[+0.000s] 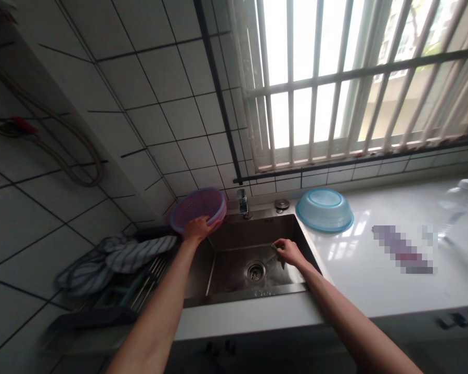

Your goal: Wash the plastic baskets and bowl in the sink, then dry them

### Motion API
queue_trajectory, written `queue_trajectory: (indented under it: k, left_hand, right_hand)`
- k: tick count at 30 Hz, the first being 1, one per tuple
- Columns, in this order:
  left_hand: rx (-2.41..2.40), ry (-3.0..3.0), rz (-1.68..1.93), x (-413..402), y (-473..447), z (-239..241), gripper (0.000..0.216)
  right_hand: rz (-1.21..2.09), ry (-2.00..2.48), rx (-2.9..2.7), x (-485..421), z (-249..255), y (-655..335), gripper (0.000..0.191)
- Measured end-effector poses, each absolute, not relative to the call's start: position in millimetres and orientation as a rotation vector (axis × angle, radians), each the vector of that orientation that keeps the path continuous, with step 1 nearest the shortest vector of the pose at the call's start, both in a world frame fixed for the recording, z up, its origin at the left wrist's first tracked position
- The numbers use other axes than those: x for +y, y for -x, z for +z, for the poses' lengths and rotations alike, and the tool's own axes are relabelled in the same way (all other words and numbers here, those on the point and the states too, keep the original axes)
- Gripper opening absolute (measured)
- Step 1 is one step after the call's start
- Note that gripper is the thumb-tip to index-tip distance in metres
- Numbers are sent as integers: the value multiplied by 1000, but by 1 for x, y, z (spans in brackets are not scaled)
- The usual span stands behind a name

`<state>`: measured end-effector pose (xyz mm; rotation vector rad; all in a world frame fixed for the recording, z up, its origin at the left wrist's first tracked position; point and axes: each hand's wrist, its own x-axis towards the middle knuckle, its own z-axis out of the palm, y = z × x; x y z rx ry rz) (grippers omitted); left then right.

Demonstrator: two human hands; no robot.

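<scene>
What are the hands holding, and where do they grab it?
The left hand grips the purple basket by its lower rim. The right hand pinches a small dark thing in the sink; I cannot tell what.

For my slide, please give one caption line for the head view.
At a steel sink, left hand holds a purple colander, right hand a small dark item in the basin.

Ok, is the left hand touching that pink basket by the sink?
Touching. The head view shows the left hand holding the lower rim of the pink basket, with its fingers curled over the edge and no gap between them.
</scene>
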<state>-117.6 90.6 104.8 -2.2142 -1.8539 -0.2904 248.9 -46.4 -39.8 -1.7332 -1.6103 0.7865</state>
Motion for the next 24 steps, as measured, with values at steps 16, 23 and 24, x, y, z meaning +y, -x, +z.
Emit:
queue_trajectory:
  k: [16, 23, 24]
  left_hand:
    - [-1703, 2522, -918, -21, 40, -6, 15]
    - [-1889, 2501, -1050, -11, 40, -8, 13]
    - [-1913, 2500, -1088, -11, 40, -9, 13]
  right_hand:
    - [112, 2235, -1520, -51, 7, -321, 33]
    - [-61, 2418, -1681, -61, 3, -342, 40]
    - [-84, 2399, -1704, -64, 1, -340, 41]
